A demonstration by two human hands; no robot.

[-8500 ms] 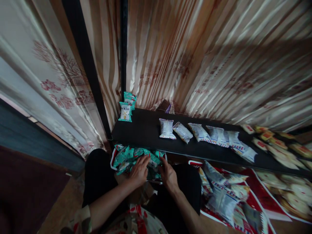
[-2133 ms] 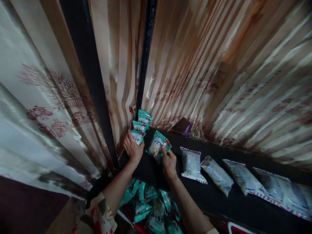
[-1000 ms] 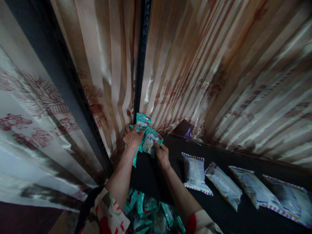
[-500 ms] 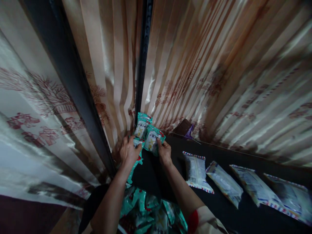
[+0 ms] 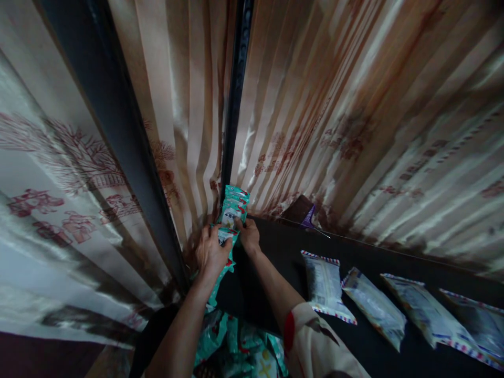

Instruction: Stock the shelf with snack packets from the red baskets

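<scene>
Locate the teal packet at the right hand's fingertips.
In the head view, the teal packet is just left of centre, beyond the left hand, near the corner post.

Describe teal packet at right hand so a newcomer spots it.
Start at the corner of the black shelf, by the slim dark upright. Teal packets line up out from that upright. The target packet lies just behind the packet at the left hand; only it has the right hand touching its printed front.
</scene>
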